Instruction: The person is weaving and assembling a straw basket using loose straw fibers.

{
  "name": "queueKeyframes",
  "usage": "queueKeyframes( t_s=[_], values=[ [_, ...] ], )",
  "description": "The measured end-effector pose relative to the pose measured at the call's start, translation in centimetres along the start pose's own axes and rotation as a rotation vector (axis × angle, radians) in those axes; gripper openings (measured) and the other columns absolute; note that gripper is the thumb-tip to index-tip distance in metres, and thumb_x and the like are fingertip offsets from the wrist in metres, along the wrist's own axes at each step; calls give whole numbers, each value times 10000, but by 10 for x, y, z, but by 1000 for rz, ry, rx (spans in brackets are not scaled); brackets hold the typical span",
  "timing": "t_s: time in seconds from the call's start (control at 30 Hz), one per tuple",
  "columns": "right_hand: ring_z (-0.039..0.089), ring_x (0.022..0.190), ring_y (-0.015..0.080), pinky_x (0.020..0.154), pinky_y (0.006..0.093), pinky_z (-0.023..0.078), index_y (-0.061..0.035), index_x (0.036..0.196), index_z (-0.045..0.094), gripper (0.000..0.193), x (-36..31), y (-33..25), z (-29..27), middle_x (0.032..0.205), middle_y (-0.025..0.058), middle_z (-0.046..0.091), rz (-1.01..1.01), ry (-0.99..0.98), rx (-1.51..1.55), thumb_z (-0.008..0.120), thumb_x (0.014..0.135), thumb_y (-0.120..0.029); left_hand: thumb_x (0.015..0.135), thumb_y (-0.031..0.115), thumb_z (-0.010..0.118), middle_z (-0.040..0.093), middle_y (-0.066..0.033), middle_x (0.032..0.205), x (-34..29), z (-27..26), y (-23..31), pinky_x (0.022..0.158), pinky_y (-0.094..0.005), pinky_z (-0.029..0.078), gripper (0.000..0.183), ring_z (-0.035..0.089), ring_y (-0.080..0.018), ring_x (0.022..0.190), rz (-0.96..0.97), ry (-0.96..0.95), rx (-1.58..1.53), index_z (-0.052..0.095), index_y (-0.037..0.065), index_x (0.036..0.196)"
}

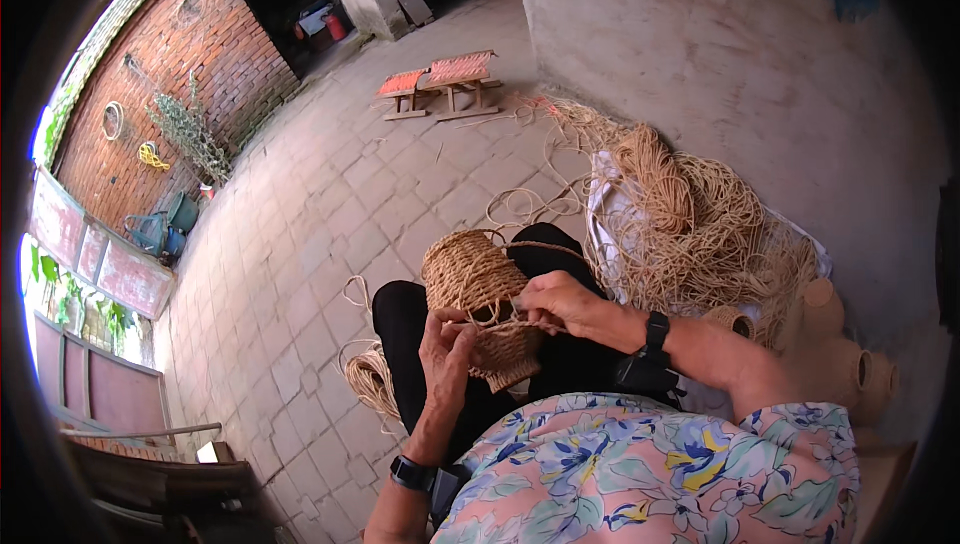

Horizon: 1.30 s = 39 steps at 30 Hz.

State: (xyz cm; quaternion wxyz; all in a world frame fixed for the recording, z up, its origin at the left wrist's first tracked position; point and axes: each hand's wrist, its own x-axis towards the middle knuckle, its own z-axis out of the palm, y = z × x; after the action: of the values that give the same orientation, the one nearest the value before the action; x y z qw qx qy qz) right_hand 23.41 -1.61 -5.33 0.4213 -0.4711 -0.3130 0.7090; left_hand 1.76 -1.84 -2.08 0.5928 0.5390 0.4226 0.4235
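A woven straw-coloured basket (468, 269) lies tilted in my lap, between my black-clad knees. Its lower part narrows toward a flared end (512, 374), and a dark gap with looped cord shows between the two woven parts. My left hand (445, 352) is closed at the left side of that gap, thumb and fingers pinching the woven edge. On the other side my right hand (562, 302) has its fingertips pressed together on a strand of cord (492, 318) at the edge. The exact grip of the right fingertips is partly hidden.
A big heap of tan cord (690, 214) lies on a white sheet (606, 184) to my right. Several woven pieces (840, 369) stand near my right elbow. A cord coil (371, 381) lies by my left leg. Two low woven-seat stools (455, 72) stand ahead on the paving.
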Motion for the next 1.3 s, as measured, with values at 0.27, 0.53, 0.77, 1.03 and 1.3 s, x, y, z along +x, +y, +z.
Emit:
queueKeyframes(
  t_s=[0.27, 0.53, 0.77, 1.03, 1.3],
  values=[
    [597, 663, 359, 584, 462, 451, -76, 812, 519, 57, -6, 19, -101, 700, 138, 607, -518, 786, -1137, 536, 758, -68, 861, 79, 557, 653, -95, 789, 7, -4, 23, 528, -236, 488, 242, 596, -105, 648, -1, 25, 274, 526, 12, 1091],
    [617, 751, 318, 666, 403, 493, -51, 934, 520, 261, -14, -22, -23, 822, 129, 598, -836, 308, -1064, 673, 769, -184, 795, 130, 617, 646, -95, 929, 48, -8, 23, 751, -355, 470, 331, 608, -226, 863, 364, 262, 800, 553, 86, 1117],
    [612, 727, 360, 642, 441, 475, -35, 884, 484, 255, -9, -18, -2, 713, 141, 602, -715, 217, -1029, 672, 739, -128, 718, 117, 630, 610, -37, 746, 75, -2, 19, 772, -403, 414, 392, 582, -232, 793, 338, 51, 923, 574, 131, 1106],
    [612, 696, 372, 600, 460, 463, -60, 879, 472, 190, -13, -11, -24, 712, 146, 618, -683, 546, -1196, 585, 735, -109, 761, 10, 567, 389, 57, 612, 93, -65, 13, 521, -219, 313, 326, 374, -53, 555, 475, 591, 530, 573, 75, 1081],
    [570, 666, 274, 601, 405, 455, -60, 885, 459, 278, -11, -8, -59, 759, 86, 551, -669, 594, -1084, 635, 699, -168, 752, 48, 592, 489, 60, 697, 13, -355, 9, 562, -225, 332, 432, 422, -50, 591, 146, 1170, 295, 516, 96, 1174]
  ],
)
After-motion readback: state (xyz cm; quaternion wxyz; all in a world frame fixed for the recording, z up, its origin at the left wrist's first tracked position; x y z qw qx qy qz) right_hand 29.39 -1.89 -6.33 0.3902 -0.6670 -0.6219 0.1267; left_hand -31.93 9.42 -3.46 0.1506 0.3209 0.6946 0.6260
